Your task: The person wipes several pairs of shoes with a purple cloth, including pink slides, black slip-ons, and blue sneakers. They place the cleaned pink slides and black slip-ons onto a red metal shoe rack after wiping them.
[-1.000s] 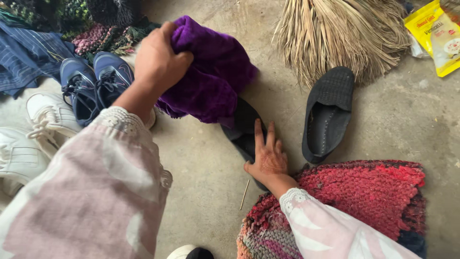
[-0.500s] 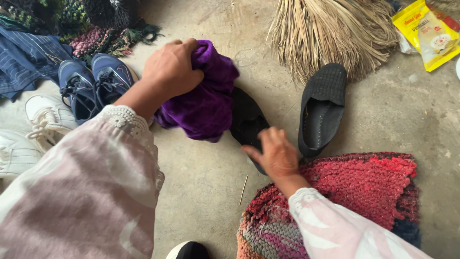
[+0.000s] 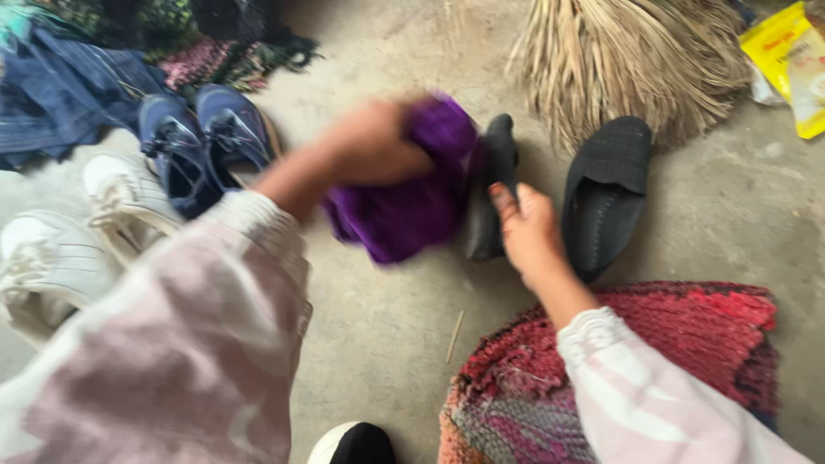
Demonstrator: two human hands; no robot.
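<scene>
Concrete floor [image 3: 687,223] — grey, bare, carries everything listed. Dry palm-leaf broom head [image 3: 627,60] at the far edge, right of centre. Knitted red and multicolour mat [image 3: 687,344] at the near right. Dark blue cloth heap [image 3: 69,94] in the far left corner. White sneakers [image 3: 60,249] at the left edge; navy sneakers [image 3: 206,142] just beyond them. Purple velvet cloth [image 3: 412,206], centre of floor, bunched in the left hand [image 3: 374,155], fingers curled tight around it — blurred. Black slip-on shoe [image 3: 491,185] tipped on its side, touching the cloth, gripped at its heel end by the right hand [image 3: 528,236]. Second black slip-on [image 3: 606,193] lies flat just right of it. Yellow packet [image 3: 795,64], far right corner.
</scene>
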